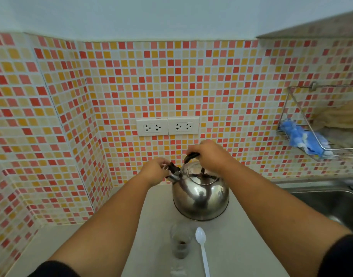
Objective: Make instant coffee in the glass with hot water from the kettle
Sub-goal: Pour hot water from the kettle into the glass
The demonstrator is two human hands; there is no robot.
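Note:
A shiny steel kettle (200, 193) stands on the pale counter (241, 236) near the tiled wall. My right hand (209, 155) is closed around its black handle on top. My left hand (156, 172) pinches the black cap on the kettle's spout at the left side. In front of the kettle stands a small clear glass (180, 242) with dark coffee powder at its bottom. A white plastic spoon (202, 250) lies on the counter just right of the glass, bowl pointing toward the kettle.
A steel sink (327, 198) lies at the right. Above it a wire rack (319, 124) on the wall holds a blue cloth. Two double wall sockets (167, 126) sit behind the kettle. Tiled walls close the counter at back and left.

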